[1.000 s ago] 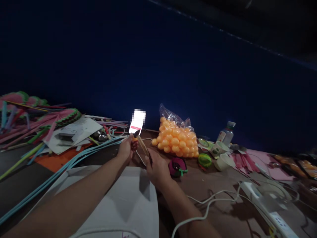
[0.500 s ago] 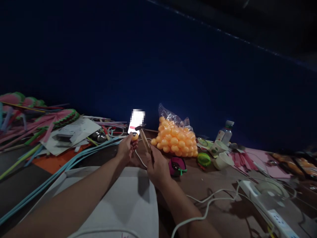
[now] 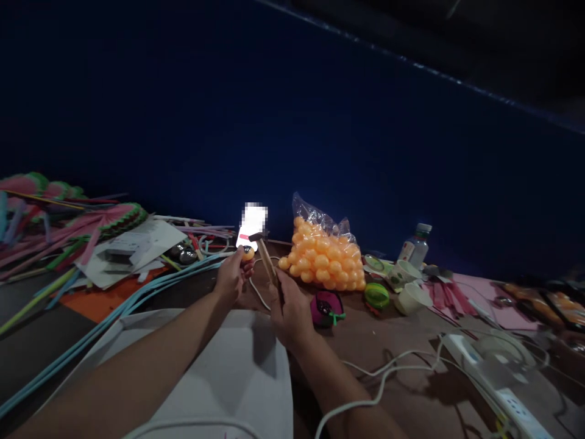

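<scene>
Since the frame a second earlier, the dark head of the hammer (image 3: 267, 261) has shifted slightly far and to the right, baring more of the small orange-and-dark ball (image 3: 248, 253); the bag of orange balls (image 3: 325, 263) has stayed in its place. The left hand (image 3: 231, 275) pinches the ball near the fingertips, raised over the desk (image 3: 361, 344), on the near side of the lit phone (image 3: 249, 231). The right hand (image 3: 291, 310) is wrapped around the handle, which slants far and left, so the hammer's head overlaps the phone in this view, close to the ball. Whether they touch I cannot tell.

Several things could go wrong, as I judge it. With the ball pinched in the fingers rather than braced on anything, a knock from the head could spin it loose or catch a fingertip. A miss toward the far side might strike the phone, if it is as near as it looks. A dropped ball could roll to the loose white cable (image 3: 259, 294) or fall into the white container (image 3: 228, 372) on the near side. A wide swing to the right might bump the bag or the purple pouch (image 3: 327, 307) just beside the right hand.
</scene>
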`<state>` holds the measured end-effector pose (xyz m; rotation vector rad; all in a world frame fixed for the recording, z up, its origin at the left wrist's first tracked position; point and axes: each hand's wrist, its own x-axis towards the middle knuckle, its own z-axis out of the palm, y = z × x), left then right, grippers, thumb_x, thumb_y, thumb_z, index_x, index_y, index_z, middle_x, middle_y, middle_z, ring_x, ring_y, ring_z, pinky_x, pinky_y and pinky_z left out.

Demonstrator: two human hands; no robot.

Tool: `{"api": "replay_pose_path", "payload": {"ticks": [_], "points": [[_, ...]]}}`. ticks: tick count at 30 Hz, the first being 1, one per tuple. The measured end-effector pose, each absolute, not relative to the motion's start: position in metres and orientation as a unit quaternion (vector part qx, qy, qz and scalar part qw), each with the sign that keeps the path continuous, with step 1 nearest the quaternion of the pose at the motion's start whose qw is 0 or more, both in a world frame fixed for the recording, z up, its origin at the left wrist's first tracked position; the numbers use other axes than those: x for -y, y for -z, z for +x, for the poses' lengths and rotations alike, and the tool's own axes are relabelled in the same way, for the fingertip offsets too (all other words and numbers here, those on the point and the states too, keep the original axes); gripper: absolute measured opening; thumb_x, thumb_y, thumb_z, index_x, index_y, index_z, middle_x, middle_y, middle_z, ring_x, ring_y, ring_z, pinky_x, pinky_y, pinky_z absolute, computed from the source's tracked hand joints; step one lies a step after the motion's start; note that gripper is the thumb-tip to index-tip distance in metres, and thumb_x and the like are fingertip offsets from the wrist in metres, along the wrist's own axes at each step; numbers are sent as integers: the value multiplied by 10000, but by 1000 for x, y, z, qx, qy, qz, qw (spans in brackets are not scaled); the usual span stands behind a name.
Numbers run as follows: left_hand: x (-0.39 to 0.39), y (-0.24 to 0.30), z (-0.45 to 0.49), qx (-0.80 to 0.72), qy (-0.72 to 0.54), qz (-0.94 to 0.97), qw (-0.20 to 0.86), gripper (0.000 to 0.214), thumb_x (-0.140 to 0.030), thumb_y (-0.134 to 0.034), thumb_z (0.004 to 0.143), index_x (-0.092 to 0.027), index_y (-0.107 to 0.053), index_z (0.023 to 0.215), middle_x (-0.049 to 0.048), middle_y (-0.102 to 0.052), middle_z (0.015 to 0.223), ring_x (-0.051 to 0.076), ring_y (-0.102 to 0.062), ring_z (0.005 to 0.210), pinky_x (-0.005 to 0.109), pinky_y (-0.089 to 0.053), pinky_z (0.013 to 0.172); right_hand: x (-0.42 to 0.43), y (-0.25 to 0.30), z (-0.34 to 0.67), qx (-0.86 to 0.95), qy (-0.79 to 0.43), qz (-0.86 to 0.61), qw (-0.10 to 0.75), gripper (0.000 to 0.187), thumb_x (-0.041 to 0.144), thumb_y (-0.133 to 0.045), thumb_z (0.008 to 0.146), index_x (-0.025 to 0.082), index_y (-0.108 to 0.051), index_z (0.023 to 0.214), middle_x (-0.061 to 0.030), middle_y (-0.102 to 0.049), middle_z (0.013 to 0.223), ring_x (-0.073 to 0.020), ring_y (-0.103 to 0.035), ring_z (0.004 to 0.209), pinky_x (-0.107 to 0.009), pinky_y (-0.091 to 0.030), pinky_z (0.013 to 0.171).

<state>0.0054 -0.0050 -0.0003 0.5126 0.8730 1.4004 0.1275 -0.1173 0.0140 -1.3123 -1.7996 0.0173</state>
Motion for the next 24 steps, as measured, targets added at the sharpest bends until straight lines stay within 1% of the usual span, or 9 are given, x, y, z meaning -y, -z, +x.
{"api": "replay_pose_path", "payload": {"ticks": [3, 5, 6, 10, 12, 18, 24], "points": [[4, 0, 6, -390, -625, 210, 643, 219, -331, -644, 778, -126, -570, 762, -14, -563, 557, 64, -507, 431, 164, -419, 416, 116, -13, 126, 735, -46, -567, 369, 402, 221, -408, 900, 117, -498, 1279, -144, -627, 1200, -240, -598, 1101, -388, -490, 938], [4, -1, 6, -392, -625, 201, 645, 222, -328, -645, 774, -127, -558, 736, -24, -538, 529, 60, -490, 414, 160, -406, 403, 116, -12, 126, 733, -64, -584, 342, 395, 214, -420, 889, 122, -516, 1262, -139, -645, 1164, -248, -613, 1070, -405, -494, 928], [4, -2, 7, -394, -624, 201, 644, 224, -328, -645, 773, -127, -556, 730, -25, -535, 525, 59, -485, 412, 158, -399, 399, 116, -13, 126, 731, -65, -583, 350, 395, 211, -423, 888, 123, -517, 1261, -135, -646, 1164, -244, -613, 1070, -400, -491, 933], [6, -2, 7, -391, -622, 235, 636, 225, -336, -640, 776, -118, -588, 784, 2, -586, 580, 58, -501, 440, 157, -408, 418, 116, -15, 129, 719, -26, -543, 433, 403, 216, -413, 902, 112, -489, 1284, -136, -607, 1240, -214, -577, 1136, -350, -470, 970], [7, -1, 7, -388, -621, 243, 636, 234, -346, -642, 774, -119, -593, 806, 11, -602, 604, 62, -519, 461, 161, -423, 436, 116, -16, 130, 718, -11, -532, 449, 400, 226, -416, 909, 111, -486, 1285, -139, -601, 1250, -209, -571, 1146, -338, -469, 973], [5, 1, 6, -393, -623, 236, 634, 254, -368, -655, 760, -129, -572, 768, -2, -581, 595, 59, -509, 449, 166, -419, 429, 116, -12, 129, 733, -17, -528, 429, 395, 218, -409, 909, 103, -495, 1277, -139, -620, 1219, -211, -586, 1122, -348, -470, 974], [5, -1, 7, -389, -626, 234, 634, 231, -345, -658, 757, -132, -569, 771, -5, -582, 594, 61, -508, 444, 168, -420, 420, 116, -11, 129, 733, -21, -542, 411, 407, 226, -400, 907, 123, -480, 1293, -132, -615, 1223, -208, -587, 1117, -345, -475, 963]]}}
